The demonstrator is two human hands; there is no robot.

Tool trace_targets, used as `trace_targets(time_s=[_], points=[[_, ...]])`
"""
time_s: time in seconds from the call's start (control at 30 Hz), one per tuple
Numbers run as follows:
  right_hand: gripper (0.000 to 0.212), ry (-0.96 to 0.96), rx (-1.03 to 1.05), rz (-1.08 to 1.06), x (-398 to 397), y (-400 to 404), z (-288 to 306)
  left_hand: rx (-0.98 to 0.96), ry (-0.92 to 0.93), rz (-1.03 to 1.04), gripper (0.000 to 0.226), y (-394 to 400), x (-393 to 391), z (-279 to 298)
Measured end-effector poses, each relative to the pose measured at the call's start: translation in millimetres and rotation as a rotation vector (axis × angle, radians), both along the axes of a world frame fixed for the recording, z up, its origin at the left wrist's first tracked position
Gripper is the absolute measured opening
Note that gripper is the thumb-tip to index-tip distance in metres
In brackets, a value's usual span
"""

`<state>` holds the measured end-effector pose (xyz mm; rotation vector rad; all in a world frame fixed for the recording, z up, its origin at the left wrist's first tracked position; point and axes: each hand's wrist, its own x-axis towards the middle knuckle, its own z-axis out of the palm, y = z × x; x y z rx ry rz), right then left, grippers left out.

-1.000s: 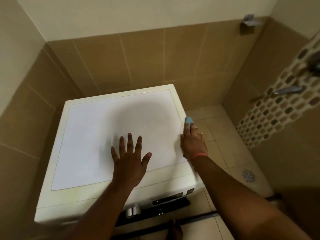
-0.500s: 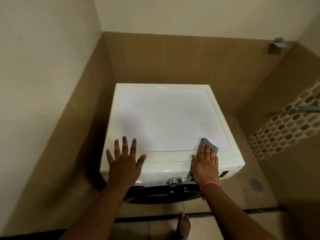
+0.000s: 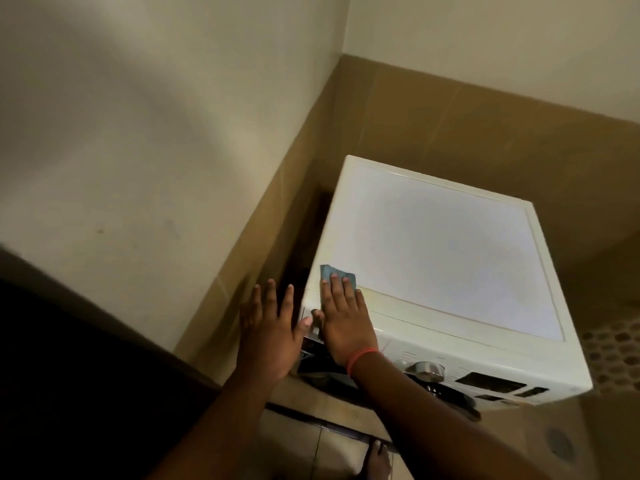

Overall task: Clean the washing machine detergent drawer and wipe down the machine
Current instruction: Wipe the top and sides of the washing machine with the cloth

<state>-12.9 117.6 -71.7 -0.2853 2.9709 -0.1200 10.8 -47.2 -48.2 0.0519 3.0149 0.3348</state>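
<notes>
— Head view: where's the cloth (image 3: 337, 273)?
— I log it on the washing machine (image 3: 433, 254), front-left top corner, under the right hand (image 3: 346, 323); fingers (image 3: 334, 289) straight, together, pressing it flat to wipe. Left hand (image 3: 268, 327) beside that corner, fingers spread, likely bracing; contact unclear.

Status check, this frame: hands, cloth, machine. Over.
Right hand flat, pressing blue cloth on washing machine top, front-left corner. Left hand open beside it. Nothing in the way.
</notes>
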Motion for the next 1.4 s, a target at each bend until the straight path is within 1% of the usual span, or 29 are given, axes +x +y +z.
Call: trace_targets(time_s=[0.1, 0.17, 0.23, 0.33, 0.43, 0.57, 0.73, 0.83, 0.97, 1.03, 1.07, 1.13, 1.17, 1.2, 1.27, 1.4], points=[[0.061, -0.014, 0.029, 0.091, -41.3, -0.8, 7.0, -0.022, -0.004, 0.02, 0.078, -7.1, 8.3, -5.3], [0.06, -0.038, 0.032, 0.081, -71.6, -1.0, 11.4, -0.029, -0.015, 0.033, 0.078, -10.6, 13.9, -10.7], [0.06, -0.05, 0.025, 0.072, -85.4, -4.4, 11.3, -0.033, -0.022, 0.053, 0.079, -12.5, 18.5, -15.1], [0.059, -0.013, -0.011, 0.099, -68.5, -5.4, 8.1, -0.036, -0.064, 0.081, 0.082, -13.8, 25.6, -22.1], [0.058, 0.028, -0.008, 0.204, -36.7, 9.4, 7.7, -0.027, -0.095, 0.116, 0.081, -11.9, 32.8, -30.1], [0.058, 0.044, 0.082, 0.402, -16.4, 47.9, 6.1, 0.013, -0.115, 0.221, 0.08, -4.3, 40.3, -39.4], [0.057, 0.044, 0.171, 0.758, -35.3, 86.3, 9.6, 0.053, -0.114, 0.358, 0.081, 14.5, 55.5, -50.8], [0.055, 0.05, 0.18, 0.949, -57.1, 86.7, 14.2, 0.074, -0.136, 0.466, 0.083, 28.2, 67.1, -58.3], [0.051, 0.098, 0.171, 1.201, -71.9, 55.3, 15.3, 0.13, -0.154, 0.591, 0.085, 48.7, 87.3, -73.0], [0.052, 0.129, 0.282, 1.292, -67.4, 28.2, 9.5, 0.149, -0.164, 0.652, 0.089, 56.5, 98.0, -77.6], [0.054, 0.163, 0.402, 1.325, -64.7, 14.2, 5.2, 0.151, -0.16, 0.675, 0.093, 59.8, 103.7, -79.0], [0.06, 0.232, 0.721, 1.357, -55.9, -6.1, 0.5, 0.158, -0.165, 0.719, 0.095, 65.5, 115.3, -82.5], [0.063, 0.264, 0.852, 1.363, -52.9, -9.9, -0.8, 0.165, -0.18, 0.744, 0.093, 66.7, 120.6, -84.0], [0.064, 0.289, 0.939, 1.378, -51.5, -10.9, -0.5, 0.165, -0.19, 0.767, 0.09, 67.7, 125.7, -85.7], [0.065, 0.34, 1.052, 1.45, -49.6, -1.4, -0.9, 0.151, -0.204, 0.798, 0.086, 67.2, 133.4, -88.1], [0.065, 0.38, 1.233, 1.574, -35.3, 24.1, -1.4, 0.172, -0.184, 0.853, 0.092, 70.5, 147.9, -84.4]])
